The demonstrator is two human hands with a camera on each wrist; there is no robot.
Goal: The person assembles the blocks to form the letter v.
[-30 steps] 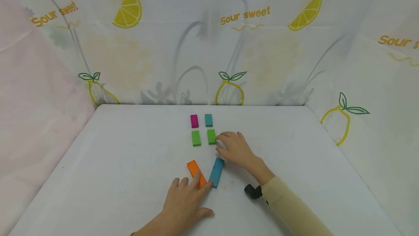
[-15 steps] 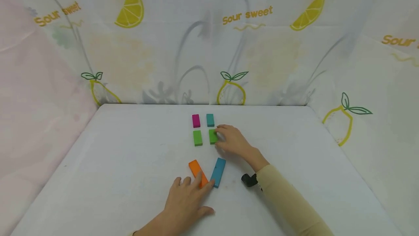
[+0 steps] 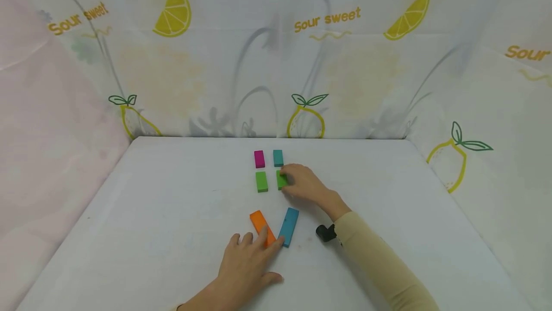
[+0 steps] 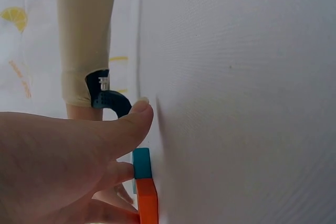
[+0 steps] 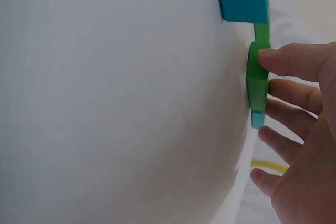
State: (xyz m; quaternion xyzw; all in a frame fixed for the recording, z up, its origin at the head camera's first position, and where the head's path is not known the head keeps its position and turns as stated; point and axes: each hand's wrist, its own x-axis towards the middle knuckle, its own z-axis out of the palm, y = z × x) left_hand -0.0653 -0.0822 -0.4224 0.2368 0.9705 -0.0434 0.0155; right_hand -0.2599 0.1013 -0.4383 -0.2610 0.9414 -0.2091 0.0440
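At one and two o'clock from your left hand (image 3: 243, 263): the orange block (image 3: 259, 220) and the blue block (image 3: 289, 224), set in a V, touched by your outstretched fingers, probably to steady them

Near ends: your fingertips cover them, so whether orange meets blue is hard to tell

Nine o'clock from your right hand (image 3: 306, 186): the right green block (image 5: 256, 85), pinched between thumb and fingers, likely to control its angle

Far group, from that green: the teal block (image 3: 278, 158) at twelve, the left green block (image 3: 261, 182) at nine, the magenta block (image 3: 259, 159) at ten, gaps apparently deliberate
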